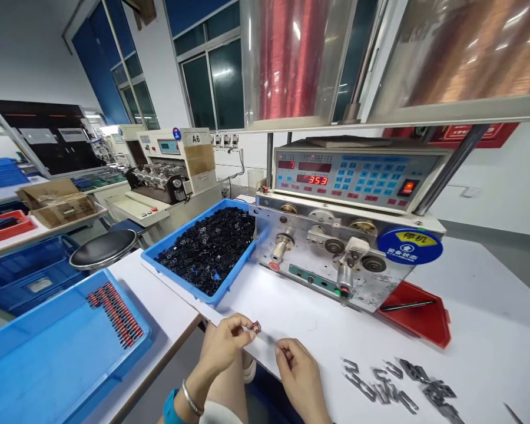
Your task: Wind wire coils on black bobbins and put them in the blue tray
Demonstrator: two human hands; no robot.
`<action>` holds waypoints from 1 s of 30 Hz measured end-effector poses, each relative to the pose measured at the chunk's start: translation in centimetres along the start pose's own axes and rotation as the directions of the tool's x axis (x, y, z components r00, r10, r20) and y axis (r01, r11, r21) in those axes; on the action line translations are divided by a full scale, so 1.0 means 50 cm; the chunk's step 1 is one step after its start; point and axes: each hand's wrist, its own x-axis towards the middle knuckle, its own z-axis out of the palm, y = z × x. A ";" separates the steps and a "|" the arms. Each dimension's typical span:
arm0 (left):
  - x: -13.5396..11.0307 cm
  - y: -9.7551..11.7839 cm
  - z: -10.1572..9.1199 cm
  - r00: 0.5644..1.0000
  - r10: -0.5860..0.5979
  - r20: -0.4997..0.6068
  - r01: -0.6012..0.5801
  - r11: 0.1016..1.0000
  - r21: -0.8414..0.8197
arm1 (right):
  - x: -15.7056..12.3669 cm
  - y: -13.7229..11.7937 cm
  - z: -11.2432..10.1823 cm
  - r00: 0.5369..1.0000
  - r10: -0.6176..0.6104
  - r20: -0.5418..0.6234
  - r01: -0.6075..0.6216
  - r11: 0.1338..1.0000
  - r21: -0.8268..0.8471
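My left hand (pixel 225 344) is closed in a pinch on a small wound coil (pixel 257 327) with red-brown wire, held over the front edge of the white table (pixel 481 347). My right hand (pixel 298 371) is just right of it, its fingers pinched together near the coil; what they grip, if anything, is too fine to see. A winding machine (pixel 344 235) stands behind the hands, its display reading 353. A blue tray (pixel 159 252) of several black bobbins sits left of the machine.
A lower blue tray (pixel 48 353) at left holds a row of several finished coils (pixel 117 315). Grey metal laminations (pixel 397 383) lie at right. A red tray (pixel 424 321) with a pen sits by the machine. A stool (pixel 102 247) and other benches stand behind.
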 end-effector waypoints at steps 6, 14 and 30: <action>-0.057 0.051 -0.004 0.979 0.183 -0.085 -0.169 0.974 0.147 | -0.019 -0.031 0.003 0.992 -0.051 -0.114 0.072 0.979 0.193; -0.083 0.047 0.006 0.966 0.212 -0.148 -0.203 0.976 0.077 | -0.018 -0.090 0.036 0.918 -0.253 -0.305 0.285 0.956 0.067; -0.149 0.041 -0.120 0.915 0.193 -0.355 -0.102 0.961 0.258 | 0.020 -0.031 0.075 0.996 -0.024 -0.088 0.036 0.991 0.133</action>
